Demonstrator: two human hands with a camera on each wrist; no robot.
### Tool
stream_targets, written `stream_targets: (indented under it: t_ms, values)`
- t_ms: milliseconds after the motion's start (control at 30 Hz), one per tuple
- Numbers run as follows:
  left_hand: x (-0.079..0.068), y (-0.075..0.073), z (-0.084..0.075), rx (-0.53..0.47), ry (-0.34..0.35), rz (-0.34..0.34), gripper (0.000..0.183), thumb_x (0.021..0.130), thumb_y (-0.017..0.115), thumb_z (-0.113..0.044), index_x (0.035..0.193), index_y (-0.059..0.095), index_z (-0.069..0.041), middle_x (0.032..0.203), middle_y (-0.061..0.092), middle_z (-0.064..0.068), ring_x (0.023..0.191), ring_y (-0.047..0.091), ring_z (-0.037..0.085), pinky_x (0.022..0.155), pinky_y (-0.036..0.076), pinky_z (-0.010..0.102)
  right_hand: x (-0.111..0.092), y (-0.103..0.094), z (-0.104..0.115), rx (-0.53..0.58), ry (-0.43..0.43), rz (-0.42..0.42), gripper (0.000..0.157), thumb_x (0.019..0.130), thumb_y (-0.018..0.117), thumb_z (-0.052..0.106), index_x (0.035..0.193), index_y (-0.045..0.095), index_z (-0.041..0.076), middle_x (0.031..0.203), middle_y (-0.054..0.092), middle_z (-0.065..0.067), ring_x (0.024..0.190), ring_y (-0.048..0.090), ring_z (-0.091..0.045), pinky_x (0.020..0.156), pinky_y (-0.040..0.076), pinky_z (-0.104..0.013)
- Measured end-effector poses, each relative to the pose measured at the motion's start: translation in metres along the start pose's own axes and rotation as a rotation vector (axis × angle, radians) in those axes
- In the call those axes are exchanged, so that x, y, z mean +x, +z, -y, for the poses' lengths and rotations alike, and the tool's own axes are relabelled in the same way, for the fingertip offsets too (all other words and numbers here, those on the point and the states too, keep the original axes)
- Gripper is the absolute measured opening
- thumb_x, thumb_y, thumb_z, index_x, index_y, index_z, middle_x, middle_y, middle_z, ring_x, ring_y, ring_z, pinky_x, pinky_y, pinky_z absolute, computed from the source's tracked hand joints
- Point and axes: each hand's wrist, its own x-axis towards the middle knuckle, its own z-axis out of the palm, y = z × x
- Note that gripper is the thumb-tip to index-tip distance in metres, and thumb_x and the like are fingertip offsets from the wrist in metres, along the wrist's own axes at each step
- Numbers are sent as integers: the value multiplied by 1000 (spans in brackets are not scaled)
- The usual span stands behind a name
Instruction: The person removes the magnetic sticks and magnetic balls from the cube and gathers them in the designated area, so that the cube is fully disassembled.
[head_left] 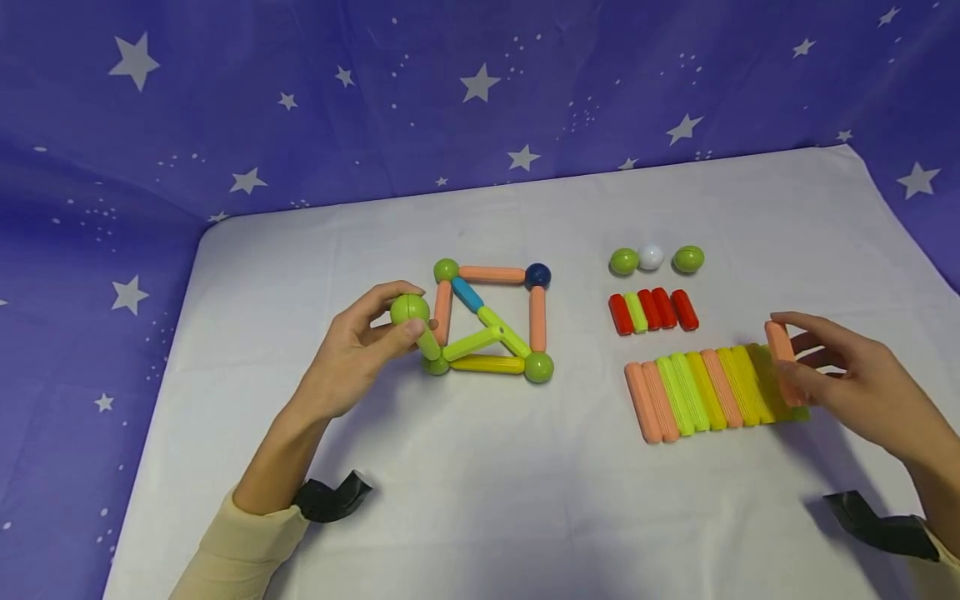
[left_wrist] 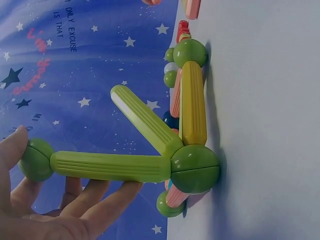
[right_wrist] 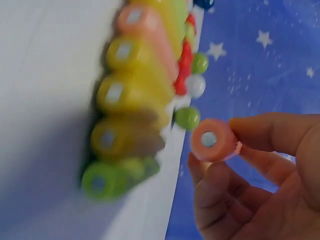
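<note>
My left hand (head_left: 345,358) pinches a green ball (head_left: 409,310) between thumb and fingers. That ball tops an upright lime-green magnetic rod (left_wrist: 110,166), whose foot meets a green corner ball (left_wrist: 195,169). From the same corner a second lime rod (left_wrist: 145,120) slants upward with a free end. This corner belongs to a flat square of rods and balls on the table, including a yellow rod (head_left: 487,364), a salmon rod (head_left: 491,275) and a dark blue ball (head_left: 537,276). My right hand (head_left: 862,383) pinches a loose salmon magnetic rod (head_left: 782,358) above the right end of a rod row.
The row of salmon, lime and yellow rods (head_left: 707,390) lies at the right. Behind it are several short red rods (head_left: 663,308) with a lime one (head_left: 636,312), then two green balls (head_left: 688,259) and a white ball (head_left: 651,257). A starry blue cloth (head_left: 480,125) hangs behind.
</note>
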Motion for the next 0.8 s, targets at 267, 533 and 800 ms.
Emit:
stream_targets:
  t_ms: [267,533,800]
  values:
    - [-1,0,0,-2,-2,5,35,100,60,-12,133,52,-3,121,52,16,103,66,31,87,54,45,3,-6,-30,-143,66,53,57,87,66,-1,140,44,-7,108,52,-35,82,57,-45,50,47,-22]
    - [-2,0,0,6,-7,-9,35,100,59,-12,134,52,-4,118,54,15,106,62,29,87,54,44,4,-3,-42,-158,93,123,54,95,62,8,141,41,-10,107,52,-36,76,59,-37,52,53,-31]
    - [-2,0,1,8,-12,-15,36,101,58,-13,134,51,-4,116,54,16,108,60,29,87,54,42,7,-2,-42,-178,120,128,54,98,59,13,142,39,-11,109,51,-38,75,60,-35,54,53,-35]
